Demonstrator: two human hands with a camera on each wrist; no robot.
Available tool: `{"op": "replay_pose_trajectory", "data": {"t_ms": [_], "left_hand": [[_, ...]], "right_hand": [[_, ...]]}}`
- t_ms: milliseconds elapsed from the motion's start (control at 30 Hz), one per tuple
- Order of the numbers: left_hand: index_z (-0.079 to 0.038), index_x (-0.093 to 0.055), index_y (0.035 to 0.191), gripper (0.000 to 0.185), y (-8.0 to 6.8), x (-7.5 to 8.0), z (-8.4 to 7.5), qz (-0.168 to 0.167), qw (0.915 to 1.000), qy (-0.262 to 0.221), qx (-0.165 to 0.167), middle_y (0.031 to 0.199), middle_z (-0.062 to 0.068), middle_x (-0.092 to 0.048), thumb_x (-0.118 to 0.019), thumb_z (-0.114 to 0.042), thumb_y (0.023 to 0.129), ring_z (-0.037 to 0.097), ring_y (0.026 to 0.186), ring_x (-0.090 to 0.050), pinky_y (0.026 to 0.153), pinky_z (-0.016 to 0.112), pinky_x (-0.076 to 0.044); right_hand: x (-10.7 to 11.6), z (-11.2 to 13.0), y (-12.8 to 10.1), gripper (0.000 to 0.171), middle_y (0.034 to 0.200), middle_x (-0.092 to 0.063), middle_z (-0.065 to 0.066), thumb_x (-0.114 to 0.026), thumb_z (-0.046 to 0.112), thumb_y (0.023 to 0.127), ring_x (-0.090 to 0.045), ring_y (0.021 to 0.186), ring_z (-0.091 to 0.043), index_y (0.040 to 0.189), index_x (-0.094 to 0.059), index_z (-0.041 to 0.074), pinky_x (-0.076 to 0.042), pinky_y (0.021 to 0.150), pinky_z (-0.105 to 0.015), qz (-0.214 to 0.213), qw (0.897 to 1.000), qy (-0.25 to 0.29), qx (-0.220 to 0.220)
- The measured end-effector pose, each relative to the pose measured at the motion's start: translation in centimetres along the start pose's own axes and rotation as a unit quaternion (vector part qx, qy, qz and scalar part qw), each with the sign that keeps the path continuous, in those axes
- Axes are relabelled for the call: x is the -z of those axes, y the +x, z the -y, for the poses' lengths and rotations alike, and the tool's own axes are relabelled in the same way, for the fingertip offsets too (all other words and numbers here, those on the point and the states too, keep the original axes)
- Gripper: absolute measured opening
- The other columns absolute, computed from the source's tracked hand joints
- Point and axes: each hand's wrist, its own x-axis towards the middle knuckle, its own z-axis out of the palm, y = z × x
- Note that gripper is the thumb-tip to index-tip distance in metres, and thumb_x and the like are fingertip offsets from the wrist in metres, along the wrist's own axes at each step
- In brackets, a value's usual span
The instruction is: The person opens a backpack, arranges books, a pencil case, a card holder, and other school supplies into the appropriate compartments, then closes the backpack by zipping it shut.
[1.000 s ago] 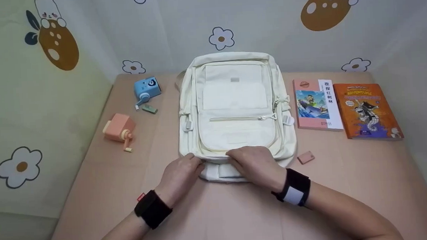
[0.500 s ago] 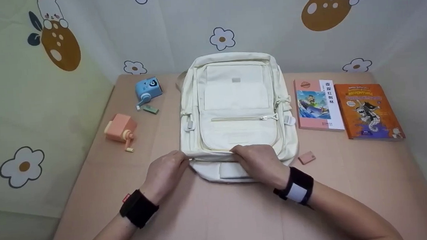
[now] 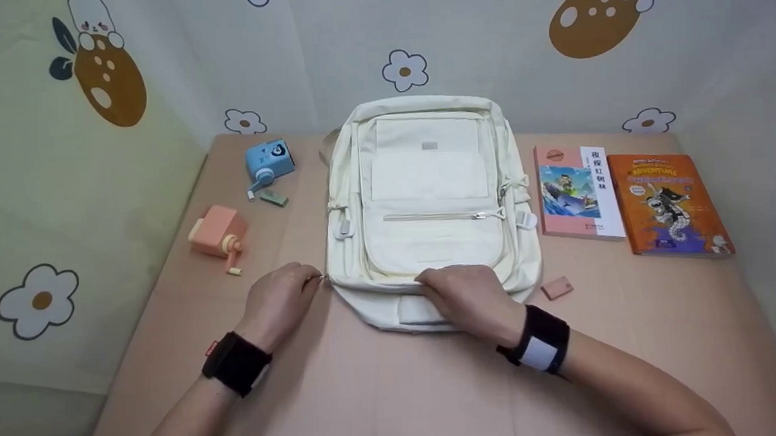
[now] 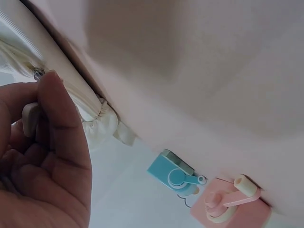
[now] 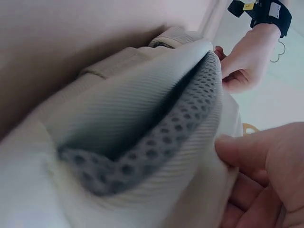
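A cream backpack lies on the table, its front pocket facing up. At its lower left corner, my left hand pinches a zipper pull; the pale pull shows between thumb and fingers in the left wrist view, close to a metal slider. My right hand holds the fabric edge at the bag's near end with thumb and fingers. In the right wrist view, a gap beside that hand bares grey mesh lining; the depth of the compartment is dark.
Left of the bag stand a blue pencil sharpener and a pink one, both with cranks, plus a green eraser. To the right lie a pink-and-white book, an orange book and a pink eraser.
My left hand has moved left and away from me along the bag's near edge to its left corner, drawing the zipper pull. My right hand stays at nearly the same spot.
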Motion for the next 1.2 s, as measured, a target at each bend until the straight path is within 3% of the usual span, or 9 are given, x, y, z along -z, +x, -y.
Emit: {"op": "replay_pose_trajectory", "data": {"t_ms": [167, 333, 433, 633, 900, 1200], "left_hand": [[-0.009, -0.074, 0.092, 0.009, 0.2, 0.0, 0.2, 0.008, 1.0, 0.0, 0.005, 0.086, 0.005, -0.07, -0.068, -0.013, 0.097, 0.025, 0.079, -0.069, 0.068, 0.044, -0.054], [-0.009, -0.071, 0.089, 0.011, 0.3, -0.1, 0.2, 0.013, 0.9999, -0.01, 0.004, 0.083, 0.004, -0.068, -0.069, -0.014, 0.098, 0.023, 0.076, -0.066, 0.065, 0.043, -0.053], [-0.01, -0.071, 0.088, 0.011, 0.2, -0.2, 0.2, 0.015, 0.9998, -0.012, 0.004, 0.083, 0.003, -0.067, -0.069, -0.015, 0.098, 0.022, 0.075, -0.066, 0.065, 0.042, -0.052], [-0.009, -0.071, 0.09, 0.009, 0.2, -0.2, 0.1, 0.013, 0.9999, 0.001, -0.008, 0.084, 0.003, -0.066, -0.069, -0.012, 0.097, 0.022, 0.076, -0.066, 0.065, 0.042, -0.054], [-0.01, -0.071, 0.091, 0.01, 1.4, 0.1, 0.7, 0.002, 0.9996, 0.008, -0.027, 0.085, 0.003, -0.067, -0.066, -0.013, 0.099, 0.023, 0.077, -0.067, 0.067, 0.043, -0.054], [-0.01, -0.071, 0.092, 0.013, 3.7, -0.2, 1.9, 0.017, 0.9992, 0.027, -0.024, 0.087, 0.005, -0.067, -0.065, -0.017, 0.101, 0.024, 0.079, -0.066, 0.069, 0.044, -0.054]], "right_hand": [[1.1, 1.9, 1.7, 0.014, 0.083, -0.07, 0.005, -0.068, 0.029, 0.097, -0.068, 0.077, -0.016, 0.101, -0.071, 0.016, -0.053, 0.061, -0.038, 0.031, 0.999, -0.014, 0.033], [1.2, 4.2, 4.1, 0.027, 0.072, -0.063, 0.003, -0.072, 0.036, 0.092, -0.063, 0.069, -0.021, 0.081, -0.06, 0.015, -0.047, 0.052, -0.039, 0.067, 0.994, -0.068, 0.057], [0.3, 5.2, 4.9, 0.031, 0.071, -0.063, 0.001, -0.075, 0.037, 0.089, -0.061, 0.064, -0.022, 0.078, -0.06, 0.013, -0.044, 0.048, -0.038, 0.083, 0.987, -0.122, 0.07], [-1.6, 5.9, 5.2, 0.009, 0.072, -0.065, -0.002, -0.074, 0.014, 0.085, -0.059, 0.062, -0.02, 0.081, -0.065, 0.012, -0.043, 0.044, -0.034, 0.1, 0.964, -0.224, 0.105], [-1.2, 5.1, 5.3, 0.009, 0.075, -0.066, 0.0, -0.073, 0.007, 0.083, -0.063, 0.064, -0.02, 0.085, -0.067, 0.013, -0.048, 0.047, -0.038, 0.114, 0.976, -0.163, 0.09], [-1.2, 4.9, 5.2, 0.01, 0.079, -0.067, 0.001, -0.07, 0.005, 0.083, -0.063, 0.067, -0.019, 0.09, -0.069, 0.013, -0.048, 0.05, -0.036, 0.121, 0.977, -0.146, 0.097]]}}
